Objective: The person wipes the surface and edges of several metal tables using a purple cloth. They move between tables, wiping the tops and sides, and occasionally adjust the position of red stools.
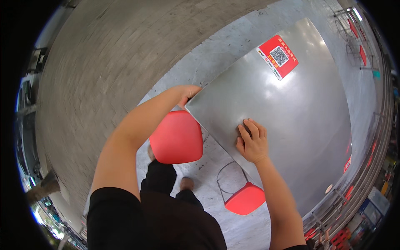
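Observation:
A metal-topped table (pixel 300 106) stands in front of me, its near left corner pointing towards my body. My left hand (pixel 190 93) grips the table's edge beside that corner; its fingers are partly hidden by the tabletop. Palm down, my right hand (pixel 253 140) rests on the metal surface with nothing in it, the fingers bent and a little apart. Below my left forearm is a stool with a red seat (pixel 178 137), close to the table corner. Another stool with a red seat (pixel 245 200) and thin metal legs stands by the near side, partly under my right forearm.
A red sticker with a printed code (pixel 277 57) lies flat on the tabletop's far left part. Brick paving (pixel 118 56) borders the pale concrete floor (pixel 187 72) on the left. Parked vehicles (pixel 28 125) and a tree trunk (pixel 43 189) appear at the left rim. More red-seated stools (pixel 362 55) stand at right.

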Demonstrator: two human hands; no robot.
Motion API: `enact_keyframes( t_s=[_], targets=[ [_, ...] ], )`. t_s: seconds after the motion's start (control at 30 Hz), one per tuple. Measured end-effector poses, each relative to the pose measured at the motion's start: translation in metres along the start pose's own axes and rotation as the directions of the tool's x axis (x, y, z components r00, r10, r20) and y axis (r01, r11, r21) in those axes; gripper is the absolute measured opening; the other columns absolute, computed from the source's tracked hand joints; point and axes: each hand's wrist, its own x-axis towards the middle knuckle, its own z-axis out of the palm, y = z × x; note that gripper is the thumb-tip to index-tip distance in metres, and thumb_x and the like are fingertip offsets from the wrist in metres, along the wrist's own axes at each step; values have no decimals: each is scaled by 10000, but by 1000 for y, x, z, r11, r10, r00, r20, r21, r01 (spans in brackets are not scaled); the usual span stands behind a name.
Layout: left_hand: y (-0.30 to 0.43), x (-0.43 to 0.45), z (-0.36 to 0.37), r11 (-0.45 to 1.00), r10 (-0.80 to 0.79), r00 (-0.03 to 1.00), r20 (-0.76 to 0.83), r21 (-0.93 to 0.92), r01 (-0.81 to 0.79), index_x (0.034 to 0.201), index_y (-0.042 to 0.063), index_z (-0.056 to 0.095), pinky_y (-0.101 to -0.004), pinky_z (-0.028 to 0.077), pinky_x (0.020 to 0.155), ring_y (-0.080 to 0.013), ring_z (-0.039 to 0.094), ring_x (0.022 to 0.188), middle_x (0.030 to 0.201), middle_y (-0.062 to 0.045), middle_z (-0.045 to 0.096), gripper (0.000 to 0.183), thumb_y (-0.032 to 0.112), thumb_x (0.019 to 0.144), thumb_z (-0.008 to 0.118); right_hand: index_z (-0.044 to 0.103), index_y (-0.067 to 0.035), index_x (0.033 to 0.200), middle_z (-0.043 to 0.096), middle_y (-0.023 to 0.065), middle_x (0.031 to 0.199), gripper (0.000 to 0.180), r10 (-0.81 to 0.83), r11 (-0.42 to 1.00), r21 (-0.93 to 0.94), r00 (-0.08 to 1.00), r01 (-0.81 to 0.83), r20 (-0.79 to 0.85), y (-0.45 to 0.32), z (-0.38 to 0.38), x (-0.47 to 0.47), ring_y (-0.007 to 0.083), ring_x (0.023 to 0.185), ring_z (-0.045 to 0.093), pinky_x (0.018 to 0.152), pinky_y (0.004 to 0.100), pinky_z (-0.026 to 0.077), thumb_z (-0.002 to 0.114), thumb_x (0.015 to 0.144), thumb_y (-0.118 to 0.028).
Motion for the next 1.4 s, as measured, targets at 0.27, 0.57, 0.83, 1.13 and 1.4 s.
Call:
enact_keyframes(
  t_s=[0.27, 0.57, 0.83, 1.13, 1.4],
  targets=[
    [2, 57, -39, 881, -215, 969, -122, 405, 246, 1066, 7, 710, -430, 566, 770, -278, 702, 945, 1118, -198, 710, 338, 300, 908, 651, 668, -163, 1142, 572, 53, 1322, 360, 13, 1000, 28, 999, -14, 29, -6, 4, 8, 266, 1238, 530, 979, 459, 461, 682, 783, -190],
    [-28, 71, -37, 975, -162, 966, -201, -183, 125, 920, 100, 720, -439, 568, 696, -235, 698, 829, 861, -93, 709, 253, 332, 925, 619, 663, -197, 1082, 582, 56, 1273, 279, 5, 997, -77, 995, 3, 97, -3, -11, -22, 286, 1170, 542, 945, 461, 474, 610, 844, -333],
    [-83, 252, -146, 970, -26, 919, 394, -213, 119, 878, 111, 678, -425, 596, 707, -219, 696, 758, 830, -55, 703, 104, 164, 792, 700, 593, -236, 1215, 550, 35, 1337, 332, -38, 999, -34, 996, 40, 80, -2, -4, -18, 249, 1202, 512, 1008, 435, 427, 512, 928, -383],
    [-109, 346, -204, 738, -215, 973, -86, -667, 104, 871, 116, 657, -439, 576, 641, -242, 681, 726, 801, -87, 677, 146, 261, 881, 678, 579, -241, 1231, 560, 7, 1355, 315, -31, 998, -58, 999, 33, 39, -2, -2, -15, 220, 1193, 542, 1019, 406, 436, 487, 956, -364],
    [-64, 147, -140, 991, -62, 986, 155, -106, 79, 1047, 106, 677, -330, 522, 535, -174, 665, 751, 917, -50, 703, 182, 241, 978, 576, 601, -226, 1170, 573, 23, 1249, 324, 35, 995, -98, 988, -20, 148, -3, -11, -32, 249, 1149, 524, 937, 423, 472, 579, 868, -342]
  ],
)
